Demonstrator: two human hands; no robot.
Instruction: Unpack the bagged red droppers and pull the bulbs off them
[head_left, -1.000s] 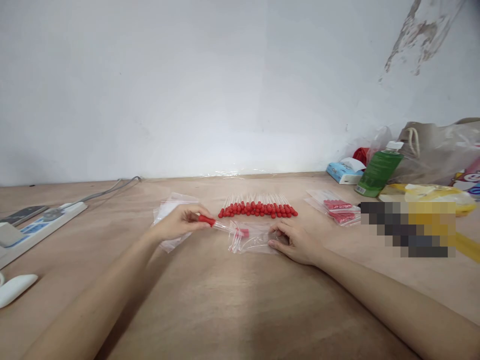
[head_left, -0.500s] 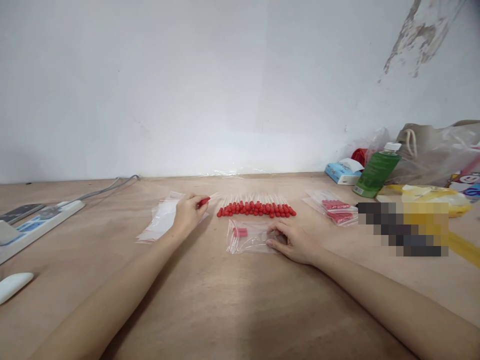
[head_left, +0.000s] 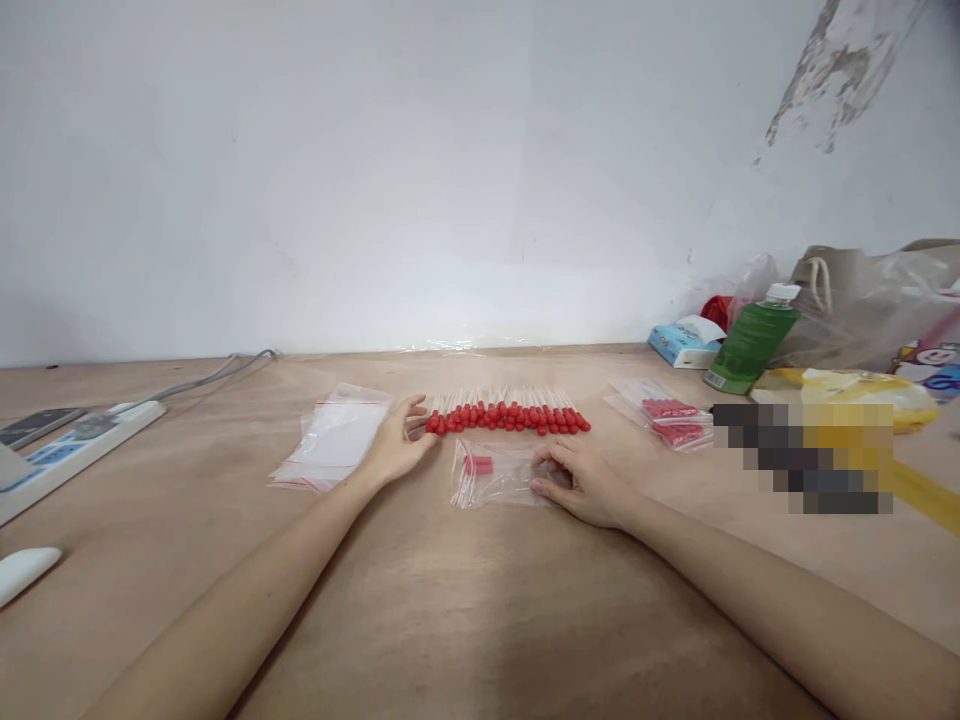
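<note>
A row of thin pale sticks with red tips (head_left: 510, 416) lies across the middle of the table, red ends toward me. At its left end is my left hand (head_left: 401, 438), fingers apart and curved around the end sticks. In front of the row lies a clear zip bag (head_left: 506, 488) with a few short red pieces (head_left: 478, 465) inside. My right hand (head_left: 589, 482) rests at the bag's right end, thumb and forefinger apart, fingertips touching the plastic. Left of my left hand lies a stack of empty zip bags (head_left: 334, 440).
Filled bags of red pieces (head_left: 675, 420) lie to the right. Behind them stand a tissue pack (head_left: 681, 345) and a green bottle (head_left: 754, 340), with a yellow plastic bag (head_left: 862, 395) nearby. A power strip (head_left: 82, 450) and a phone (head_left: 37, 428) are at left.
My left hand has moved right from over the empty bags to the row's left end, and its fingers have spread from the red-tipped item they held. My right hand has stayed put.
</note>
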